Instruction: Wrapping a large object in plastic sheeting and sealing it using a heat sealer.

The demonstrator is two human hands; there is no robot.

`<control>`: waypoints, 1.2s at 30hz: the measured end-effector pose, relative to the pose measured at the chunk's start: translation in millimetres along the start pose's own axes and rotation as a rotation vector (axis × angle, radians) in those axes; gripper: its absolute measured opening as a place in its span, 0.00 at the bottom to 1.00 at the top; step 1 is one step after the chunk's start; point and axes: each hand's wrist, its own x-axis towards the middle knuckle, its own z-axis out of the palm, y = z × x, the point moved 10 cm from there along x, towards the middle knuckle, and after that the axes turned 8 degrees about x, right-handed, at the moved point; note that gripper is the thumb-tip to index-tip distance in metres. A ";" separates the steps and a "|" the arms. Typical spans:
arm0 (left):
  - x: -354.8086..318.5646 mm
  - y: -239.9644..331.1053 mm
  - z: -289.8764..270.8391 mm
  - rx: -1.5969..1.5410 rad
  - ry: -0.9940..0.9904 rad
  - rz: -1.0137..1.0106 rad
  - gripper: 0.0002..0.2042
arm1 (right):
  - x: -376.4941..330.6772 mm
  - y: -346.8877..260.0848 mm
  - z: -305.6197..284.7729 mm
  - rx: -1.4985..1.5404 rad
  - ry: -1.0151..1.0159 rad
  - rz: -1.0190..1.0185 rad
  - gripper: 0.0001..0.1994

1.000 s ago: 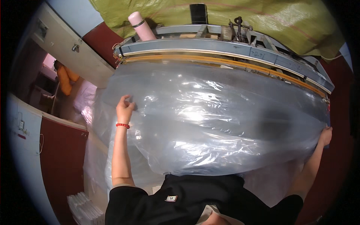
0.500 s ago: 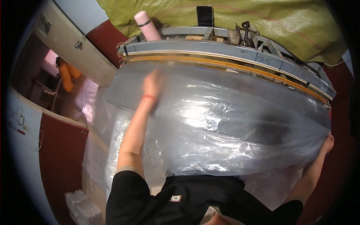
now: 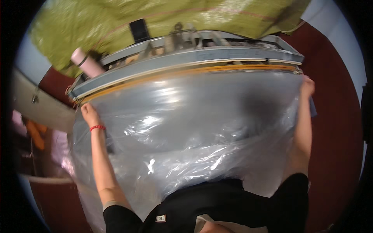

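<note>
A large clear plastic sheet lies spread over the work surface, wrinkled and shiny toward my body. Its smoother far edge runs along the orange strip of a long metal machine frame. With its fingers closed, my left hand grips the sheet's far left corner, just below the left end of the strip. At the opposite corner my right hand is closed on the sheet beside the strip's right end. Between the hands the sheet looks stretched fairly flat.
A pink bottle leans at the frame's left end. Behind it hang a dark phone and a yellow-green woven sheet. A dark red wall stands at right. A person's orange sleeve shows through the doorway at left.
My left hand has moved from over the sheet to its far left corner and closed there. My right hand has carried the sheet's right corner forward to the frame. The view has tilted.
</note>
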 end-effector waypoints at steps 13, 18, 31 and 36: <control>77.4 -96.9 14.0 -0.051 -0.066 0.001 0.09 | -13.9 -31.7 99.3 0.836 0.125 0.260 0.08; 64.4 -76.9 15.0 -0.015 0.072 0.007 0.08 | -13.3 -23.2 77.1 0.871 0.154 0.337 0.06; 69.1 -52.2 -35.5 0.943 -0.431 0.081 0.29 | -13.9 -43.2 52.5 0.840 0.048 0.245 0.10; -31.1 14.0 15.3 0.191 -0.665 -0.214 0.13 | -20.3 0.5 -27.9 0.808 -0.020 0.166 0.08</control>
